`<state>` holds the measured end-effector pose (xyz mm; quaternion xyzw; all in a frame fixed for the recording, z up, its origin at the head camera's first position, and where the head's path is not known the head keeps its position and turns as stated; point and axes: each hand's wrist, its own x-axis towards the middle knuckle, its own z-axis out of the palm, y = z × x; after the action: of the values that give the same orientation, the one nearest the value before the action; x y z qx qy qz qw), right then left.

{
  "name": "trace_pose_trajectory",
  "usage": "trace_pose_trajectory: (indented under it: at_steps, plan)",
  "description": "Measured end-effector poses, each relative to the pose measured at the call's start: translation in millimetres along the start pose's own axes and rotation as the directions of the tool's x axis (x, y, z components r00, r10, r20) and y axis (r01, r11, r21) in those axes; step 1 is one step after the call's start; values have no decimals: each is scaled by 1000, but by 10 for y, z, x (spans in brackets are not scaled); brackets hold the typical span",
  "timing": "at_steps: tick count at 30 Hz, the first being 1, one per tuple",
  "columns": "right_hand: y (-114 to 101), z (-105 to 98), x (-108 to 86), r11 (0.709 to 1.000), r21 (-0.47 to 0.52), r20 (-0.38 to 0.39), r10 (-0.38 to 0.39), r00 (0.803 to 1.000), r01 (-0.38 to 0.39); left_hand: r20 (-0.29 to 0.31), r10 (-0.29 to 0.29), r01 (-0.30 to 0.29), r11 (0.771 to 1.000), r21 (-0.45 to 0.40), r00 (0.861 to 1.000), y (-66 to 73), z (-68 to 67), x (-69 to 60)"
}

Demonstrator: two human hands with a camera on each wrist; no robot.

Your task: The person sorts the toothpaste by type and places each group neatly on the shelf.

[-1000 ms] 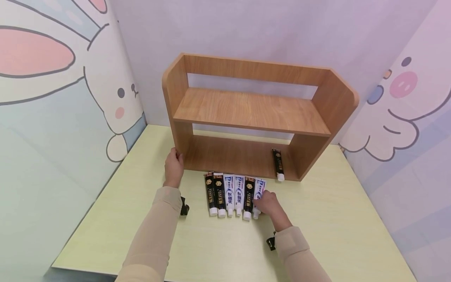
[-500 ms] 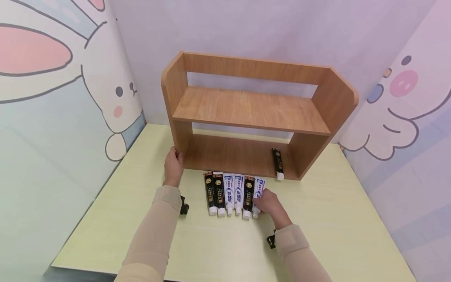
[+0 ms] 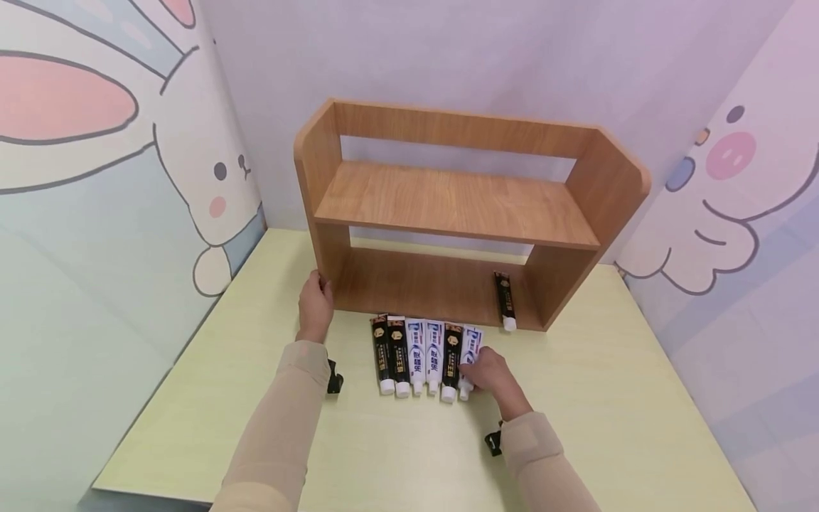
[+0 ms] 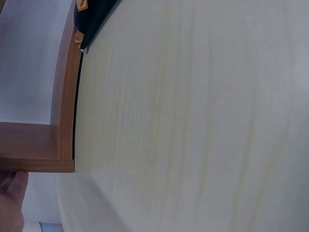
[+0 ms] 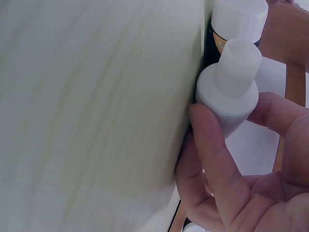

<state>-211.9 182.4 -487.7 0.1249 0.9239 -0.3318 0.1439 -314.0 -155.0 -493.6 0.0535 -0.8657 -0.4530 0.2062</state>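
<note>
A wooden shelf (image 3: 448,203) with two levels stands at the back of the table. My left hand (image 3: 316,306) is against the lower front edge of its left side panel; in the left wrist view, a thumb (image 4: 18,188) touches the panel's outer face and the other fingers are mostly hidden. My right hand (image 3: 491,371) pinches a white and blue toothpaste tube (image 3: 472,341), the rightmost in a row before the shelf, near its cap end. The right wrist view shows fingers on both sides of this tube (image 5: 227,94). A black toothpaste tube (image 3: 451,359) lies beside it.
Farther left in the row lie two white tubes (image 3: 434,352) and two black tubes (image 3: 399,355). Another black tube (image 3: 505,300) lies on the lower shelf, toward its right end. Walls with cartoon animals flank the pale yellow table (image 3: 614,398).
Both hands keep their places at the shelf's side and on the rightmost tube. The head view shifts slightly; the tubes stay as they were.
</note>
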Motion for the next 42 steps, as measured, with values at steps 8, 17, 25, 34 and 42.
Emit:
trace_pose_trajectory:
  at_steps: [8, 17, 25, 34, 42]
  plan:
    - [40, -5, -9, 1000, 28, -6, -10, 1000, 10, 13, 1, -1, 1000, -17, 1000, 11, 1, -16]
    - [7, -25, -35, 1000, -2, 12, -14, 1000, 14, -3, 2, -2, 1000, -7, 1000, -15, -15, -28]
    - [7, -77, -26, 1000, 5, 35, 10, 999, -11, 19, -24, 24, 1000, -15, 1000, -19, -1, -9]
    - [13, -109, 14, 997, 31, 69, 62, 996, -64, 19, -38, 39, 999, -29, 999, -34, 27, 27]
    - [-9, -140, -17, 997, 41, 61, 65, 996, -68, 24, -35, 36, 999, -16, 999, -23, 21, 30]
